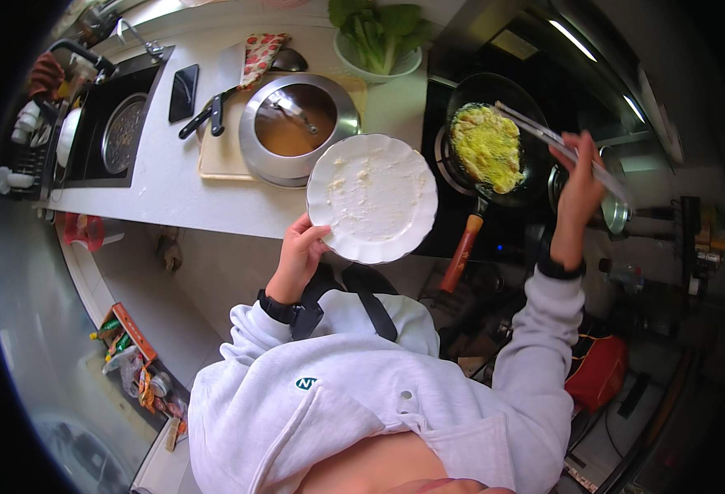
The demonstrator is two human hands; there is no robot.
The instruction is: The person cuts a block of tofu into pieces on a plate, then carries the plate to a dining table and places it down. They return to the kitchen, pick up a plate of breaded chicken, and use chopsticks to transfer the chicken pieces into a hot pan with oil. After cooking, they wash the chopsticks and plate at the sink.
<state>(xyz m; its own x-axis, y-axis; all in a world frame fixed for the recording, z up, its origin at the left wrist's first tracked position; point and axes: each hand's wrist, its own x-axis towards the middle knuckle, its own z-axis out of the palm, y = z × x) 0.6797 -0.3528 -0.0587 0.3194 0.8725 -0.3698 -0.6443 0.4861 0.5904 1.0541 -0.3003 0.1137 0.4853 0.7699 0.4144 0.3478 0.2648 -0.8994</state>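
My left hand (300, 254) grips the rim of a white scalloped plate (374, 197), thumb on top. Pale crumbs and a thin smear of residue mark the plate. In my right hand (578, 182) is a pair of long metal tongs or chopsticks (538, 131); blur hides which. Their tips touch or hover at the upper right edge of a yellow egg-like food (487, 148). This food lies in a dark wok (532, 170) on the hob, bubbling at its surface. The wok's red-brown wooden handle (461, 256) points towards me.
A steel pot (254, 145) holding brownish liquid and a utensil stands on a cutting board (219, 162). Near it lie black-handled tools (216, 114) and a phone (183, 92). Leafy greens (378, 37) fill a white colander (368, 66). The sink (84, 154) is far left; a glass lid (614, 210) sits right.
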